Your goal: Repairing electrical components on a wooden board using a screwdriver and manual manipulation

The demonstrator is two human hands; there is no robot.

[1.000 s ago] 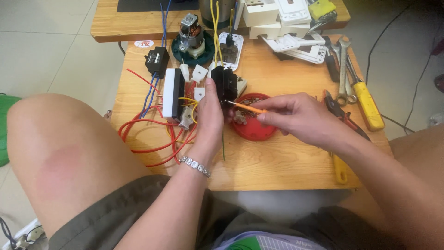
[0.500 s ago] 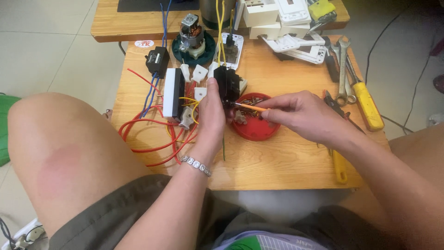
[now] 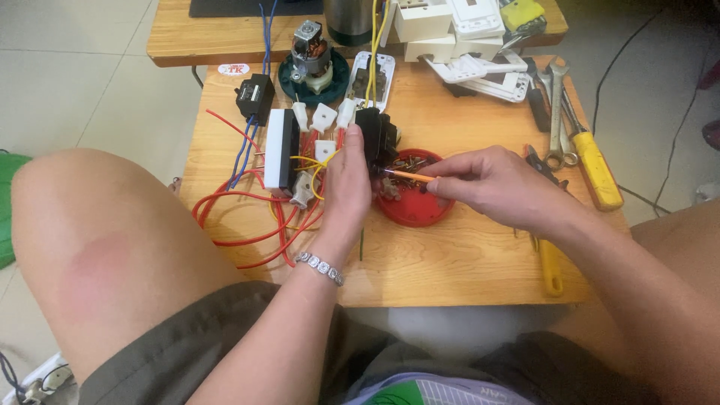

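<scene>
My left hand [image 3: 346, 187] grips a small black electrical part [image 3: 376, 137], holding it upright over the wooden table [image 3: 450, 255]. My right hand [image 3: 499, 184] holds a thin orange-handled screwdriver [image 3: 409, 175] whose tip points left into the black part. Just below them sits a red round lid [image 3: 412, 210] with several small screws in it. Red and yellow wires [image 3: 247, 217] trail from a white-and-black block [image 3: 282, 150] left of my left hand.
Wrenches [image 3: 556, 112] and a yellow-handled screwdriver [image 3: 596, 169] lie at the right edge, yellow-handled pliers [image 3: 549, 259] near the front. A small motor on a green base [image 3: 313, 64], a black box with blue wires [image 3: 253, 96] and white switch plates [image 3: 480, 67] stand at the back. My bare knees flank the table.
My right hand has shifted slightly, keeping the screwdriver tip against the black part. The left hand holds the part in much the same place.
</scene>
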